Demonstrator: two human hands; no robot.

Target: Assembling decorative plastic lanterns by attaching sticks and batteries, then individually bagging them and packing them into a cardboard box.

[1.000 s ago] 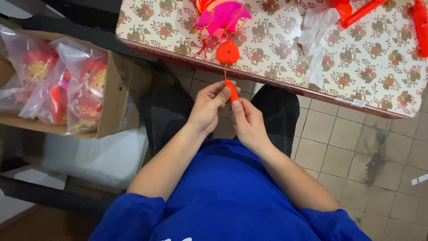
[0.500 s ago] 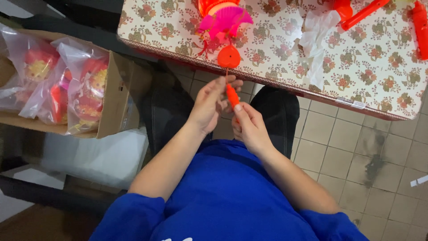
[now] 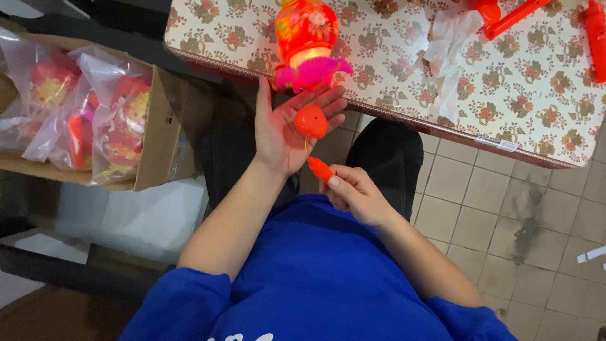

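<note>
Open space lies below the table edge (image 3: 404, 123), over the tiled floor (image 3: 505, 208) on the right side. The left hand (image 3: 287, 129) is spread palm up directly under the red lantern (image 3: 306, 28) and its pink fringe (image 3: 312, 72), which overhang the edge and block upward travel. The right hand (image 3: 353, 192) sits near the lap. On the left, the cardboard box (image 3: 161, 139) of bagged toys (image 3: 95, 113) limits sideways passage.
</note>
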